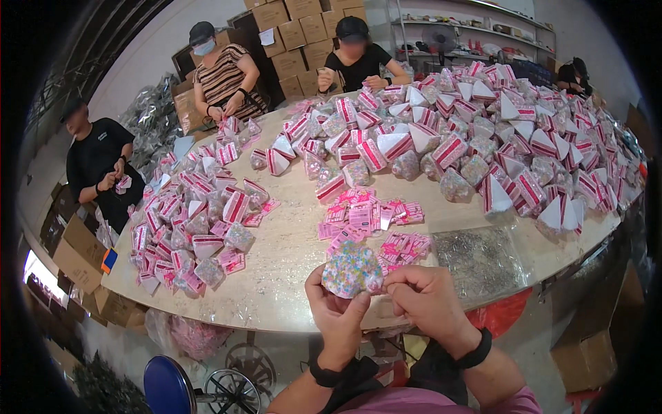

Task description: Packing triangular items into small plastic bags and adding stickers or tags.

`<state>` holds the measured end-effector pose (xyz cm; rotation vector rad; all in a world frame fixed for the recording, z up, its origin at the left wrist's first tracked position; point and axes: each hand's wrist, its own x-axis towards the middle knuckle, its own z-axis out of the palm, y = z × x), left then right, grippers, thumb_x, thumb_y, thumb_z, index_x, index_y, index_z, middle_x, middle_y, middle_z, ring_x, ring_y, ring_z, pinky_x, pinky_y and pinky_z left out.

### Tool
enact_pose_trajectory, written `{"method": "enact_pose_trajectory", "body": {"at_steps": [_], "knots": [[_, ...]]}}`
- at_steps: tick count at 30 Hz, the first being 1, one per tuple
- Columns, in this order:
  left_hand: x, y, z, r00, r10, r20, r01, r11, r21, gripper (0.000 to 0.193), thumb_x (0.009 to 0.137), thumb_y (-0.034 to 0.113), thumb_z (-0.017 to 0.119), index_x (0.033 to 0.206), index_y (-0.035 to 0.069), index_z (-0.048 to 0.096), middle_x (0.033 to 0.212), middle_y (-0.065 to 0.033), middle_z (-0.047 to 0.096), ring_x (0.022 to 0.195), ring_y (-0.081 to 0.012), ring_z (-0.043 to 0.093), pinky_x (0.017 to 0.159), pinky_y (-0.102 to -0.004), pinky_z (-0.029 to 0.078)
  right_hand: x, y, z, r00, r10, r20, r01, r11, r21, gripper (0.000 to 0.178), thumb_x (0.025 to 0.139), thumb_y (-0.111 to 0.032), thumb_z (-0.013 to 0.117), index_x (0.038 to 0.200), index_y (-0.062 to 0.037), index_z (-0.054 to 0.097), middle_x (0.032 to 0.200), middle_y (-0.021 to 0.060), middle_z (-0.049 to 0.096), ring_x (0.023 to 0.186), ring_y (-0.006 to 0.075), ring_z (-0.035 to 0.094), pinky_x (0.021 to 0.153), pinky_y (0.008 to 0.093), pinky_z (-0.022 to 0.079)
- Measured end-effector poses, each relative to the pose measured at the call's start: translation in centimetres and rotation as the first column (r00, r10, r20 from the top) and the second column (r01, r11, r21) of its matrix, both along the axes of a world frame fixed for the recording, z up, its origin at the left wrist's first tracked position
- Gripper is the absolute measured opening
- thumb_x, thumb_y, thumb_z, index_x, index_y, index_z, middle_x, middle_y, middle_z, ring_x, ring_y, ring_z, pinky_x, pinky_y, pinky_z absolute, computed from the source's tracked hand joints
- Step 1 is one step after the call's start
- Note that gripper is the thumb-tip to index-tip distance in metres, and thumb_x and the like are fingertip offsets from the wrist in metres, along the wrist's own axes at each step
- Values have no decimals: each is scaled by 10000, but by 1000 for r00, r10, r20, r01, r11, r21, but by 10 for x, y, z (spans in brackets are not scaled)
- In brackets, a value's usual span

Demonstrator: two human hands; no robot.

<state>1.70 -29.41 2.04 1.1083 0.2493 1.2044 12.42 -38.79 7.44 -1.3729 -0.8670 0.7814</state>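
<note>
My left hand is closed around a cake-slice-shaped toy, its sprinkle-dotted, multicoloured face turned up. At the toy's right edge, the thumb and fingers of my right hand pinch together beside a small pinkish bit. What they grip is too small to make out. Just beyond my hands lie loose pink printed cards, with more cards near my right fingers. A flat clear plastic bag rests on the table to the right.
A large heap of wrapped pink-and-white cake-slice toys covers the table's far and right side. A smaller heap sits at left. Three people stand or sit across the table, another at far right. A blue stool stands below left.
</note>
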Motion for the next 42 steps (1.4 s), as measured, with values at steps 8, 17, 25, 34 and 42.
{"method": "enact_pose_trajectory", "body": {"at_steps": [8, 17, 25, 34, 42], "knots": [[1, 0, 1, 985, 148, -89, -133, 978, 158, 686, 710, 28, 704, 1276, 20, 316, 1159, -86, 446, 1069, -179, 475, 949, -336, 382, 0, -3, 1, 994, -33, 109, 35, 999, -16, 146, 827, -79, 526, 860, 13, 635, 603, 33, 574, 549, 74, 537, 494, 238, 417], [1, 3, -1, 968, 211, -133, -149, 917, 370, 698, 716, -9, 704, 1277, -13, 289, 1207, -139, 413, 1108, -202, 463, 967, -357, 379, 1, -2, -3, 964, -66, 259, 76, 997, -28, 158, 826, -96, 520, 870, 11, 627, 621, 129, 583, 562, 178, 588, 535, 303, 449], [0, 8, 1, 941, 274, -198, -158, 873, 461, 709, 712, 84, 758, 1259, -23, 321, 1173, -117, 427, 1087, -195, 464, 963, -345, 370, 1, 3, -15, 696, -161, 700, 139, 986, 88, 131, 827, -104, 516, 849, -12, 607, 733, 199, 599, 679, 362, 597, 568, 390, 461], [-9, 20, -2, 892, 354, -282, -144, 813, 564, 700, 685, 31, 746, 1250, -17, 337, 1173, -135, 435, 1081, -200, 479, 951, -348, 382, 12, 8, 1, 993, 65, -95, -87, 965, -248, 142, 825, -107, 520, 801, 8, 600, 696, 222, 587, 632, 380, 566, 556, 393, 461], [-4, 31, -1, 923, 250, -292, -101, 890, 444, 702, 681, 47, 757, 1254, -5, 354, 1124, -144, 488, 1009, -187, 535, 879, -318, 440, 2, 15, -20, 750, -142, 646, 113, 990, 86, 54, 855, -71, 536, 881, -25, 527, 659, 88, 595, 523, 140, 570, 451, 251, 415]]}}
